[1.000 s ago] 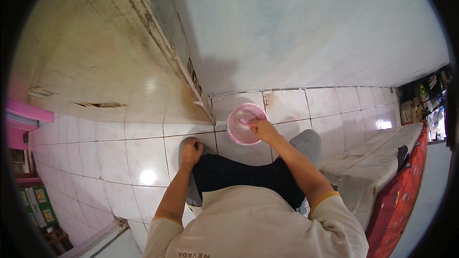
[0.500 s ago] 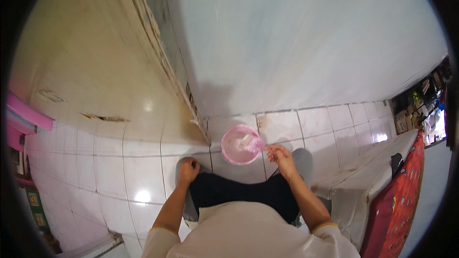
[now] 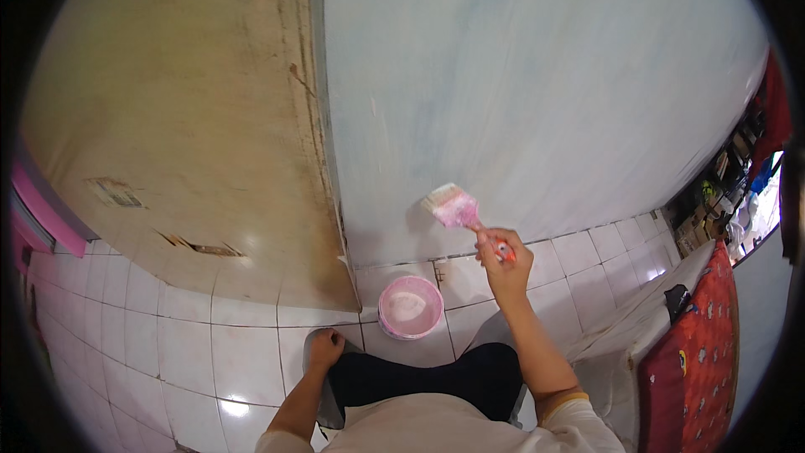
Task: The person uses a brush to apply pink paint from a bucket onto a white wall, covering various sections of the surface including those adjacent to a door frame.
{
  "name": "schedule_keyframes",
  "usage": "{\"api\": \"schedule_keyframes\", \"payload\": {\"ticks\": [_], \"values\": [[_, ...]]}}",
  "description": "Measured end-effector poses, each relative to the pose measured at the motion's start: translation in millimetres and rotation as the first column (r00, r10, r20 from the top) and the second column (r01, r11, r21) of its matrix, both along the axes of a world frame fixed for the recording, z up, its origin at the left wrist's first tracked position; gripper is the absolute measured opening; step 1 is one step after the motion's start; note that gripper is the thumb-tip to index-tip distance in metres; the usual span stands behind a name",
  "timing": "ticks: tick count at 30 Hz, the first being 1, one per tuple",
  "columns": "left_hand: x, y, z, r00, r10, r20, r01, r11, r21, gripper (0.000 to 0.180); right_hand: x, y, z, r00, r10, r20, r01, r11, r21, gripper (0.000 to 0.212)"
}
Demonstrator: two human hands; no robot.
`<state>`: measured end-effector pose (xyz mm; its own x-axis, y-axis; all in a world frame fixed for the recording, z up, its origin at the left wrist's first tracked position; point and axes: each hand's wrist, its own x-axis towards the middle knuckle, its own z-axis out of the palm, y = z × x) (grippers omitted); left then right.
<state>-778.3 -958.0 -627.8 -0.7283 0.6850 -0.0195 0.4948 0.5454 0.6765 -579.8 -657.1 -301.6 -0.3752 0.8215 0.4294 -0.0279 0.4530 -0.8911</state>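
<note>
Nr the flat pale-blue wall (image 3: 537, 101), our R hand (image 3: 507, 267) clamps a wide pink-smeared bristle brush (image 3: 454, 206); L hand (image 3: 325, 350), can't tell if closed.

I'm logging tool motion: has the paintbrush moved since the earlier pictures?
Yes, up the picture: against the foot of the pale wall, the paintbrush in the right hand has gone from below it, at the pink bucket, to above it.

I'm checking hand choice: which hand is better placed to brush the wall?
Probably the right hand: it holds the paintbrush near the wall; the left hand is farther back, with no paintbrush.
</note>
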Motion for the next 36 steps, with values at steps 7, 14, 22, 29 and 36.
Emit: {"api": "schedule_keyframes", "payload": {"ticks": [7, 14, 22, 29, 36], "values": [[0.9, -5.2, 4.0, 0.999, 0.029, 0.019, -0.03, 0.999, 0.025, 0.022, -69.1, 17.3, 54.6, 0.998, -0.055, 0.034, 0.04, 0.936, 0.35, 0.015], [-1.1, -8.4, 3.3, 0.996, 0.061, 0.072, -0.061, 0.998, 0.002, 0.02, -105.9, 38.0, 161.8, 0.991, -0.13, 0.01, 0.101, 0.813, 0.574, 0.024], [-3.4, -13.7, -3.5, 0.996, 0.084, 0.032, -0.085, 0.995, 0.049, 0.021, -92.3, 8.4, 186.8, 0.988, -0.123, 0.095, 0.066, 0.885, 0.461, 0.03], [0.1, -10.6, -4.7, 0.996, 0.061, 0.061, -0.065, 0.996, 0.06, 0.023, -115.4, 58.8, 99.0, 0.923, -0.226, 0.311, -0.001, 0.808, 0.59, 0.034], [-0.1, -10.1, -0.8, 0.997, 0.056, 0.054, -0.061, 0.995, 0.084, 0.022, -133.4, 67.8, 256.6, 0.961, -0.267, 0.076, 0.126, 0.664, 0.737, 0.036]]}}
